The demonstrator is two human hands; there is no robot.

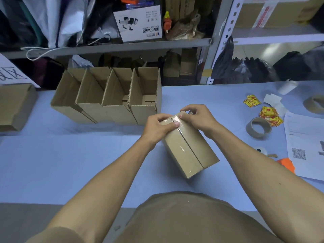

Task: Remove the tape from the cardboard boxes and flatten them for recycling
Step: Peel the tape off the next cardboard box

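your forearms reach out over the blue counter (52, 155) to a sealed cardboard box (189, 151), which lies on the counter right in front of you with its taped seam facing up. clear tape (182, 148) runs the length of that seam and folds over the far end. your left hand (158, 128) grips the far end of the box, thumb pressed flat on top beside the seam. your right hand (196, 116) pinches at the tape's far end with curled fingertips, apparently working an edge loose.

this looks like the start of the peeling step on this box; the tape appears mostly stuck down. next you likely need a firm hold on the lifted edge, then a steady pull toward you along the seam while the left hand keeps the box from sliding.

beyond it, a row of open cardboard boxes (112, 99) stands against the shelf, not flattened. to your right lie tape rolls (259, 128), yellow-and-red stickers (269, 114) and printed sheets (305, 148).
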